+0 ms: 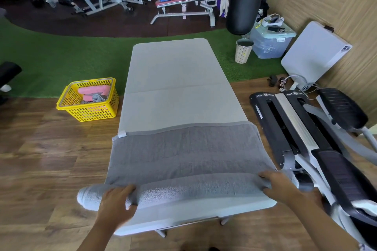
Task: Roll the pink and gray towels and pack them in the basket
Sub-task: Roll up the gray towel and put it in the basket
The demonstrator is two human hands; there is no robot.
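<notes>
Rolling a large gray terry towel (183,155) across the pale gray folding surface (173,71), with the near edge already wound into a thick roll (183,190) running the full width and sticking out past the left edge. Left hand (117,199) laid over the roll near its left end, fingers curved over the top and pressing on the cloth; no clear pinch visible, and some motion blur there. Right hand (279,185) resting on the roll near the right end, fingers spread forward over the fabric, grip likewise loose and pressing rather than clenched. Beyond the roll, a wide flat stretch of towel lying on the surface, its far hem (183,127) with a small white tag (122,134) at the left corner.

Judging progress: well along overall, midway on this piece. Standing on the wooden floor (40,159) to the left, well apart from the surface, a yellow perforated plastic basket (89,112) already holding rolled pink towels (93,89) and what looks like a rolled gray one (98,98); exact count hard to tell. Left to do, as far as visible: winding up the remaining flat part, then carrying the finished roll over and fitting it into the basket. No other loose towels in sight.
</notes>
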